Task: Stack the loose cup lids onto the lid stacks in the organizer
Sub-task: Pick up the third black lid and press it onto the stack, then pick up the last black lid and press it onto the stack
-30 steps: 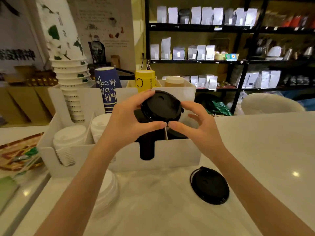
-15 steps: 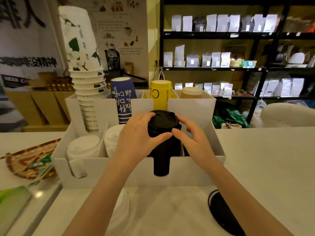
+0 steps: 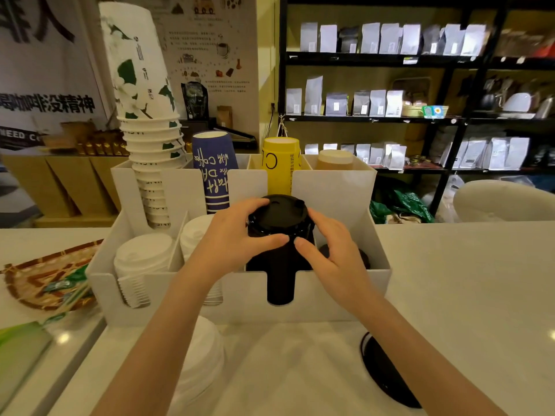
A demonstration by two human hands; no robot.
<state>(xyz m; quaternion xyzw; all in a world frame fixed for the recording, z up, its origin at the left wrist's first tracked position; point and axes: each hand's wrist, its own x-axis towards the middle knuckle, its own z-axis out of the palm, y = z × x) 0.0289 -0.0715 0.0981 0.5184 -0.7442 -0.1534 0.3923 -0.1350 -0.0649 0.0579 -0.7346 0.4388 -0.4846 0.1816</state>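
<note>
Atop the tall black lid stack in the white plastic organizer, left hand and right hand grip the round black plastic lid; press evenly, keep it level, then release.

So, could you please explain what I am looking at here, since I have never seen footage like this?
There is no machine: a person wears a camera on the head, so you look down at their own bare arms. The left hand and right hand grip a black lid on top of the black lid stack in a white organizer. The organizer also holds white lid stacks and, behind them, paper cups. On the counter in front lie another loose black lid and some loose white lids.
</note>
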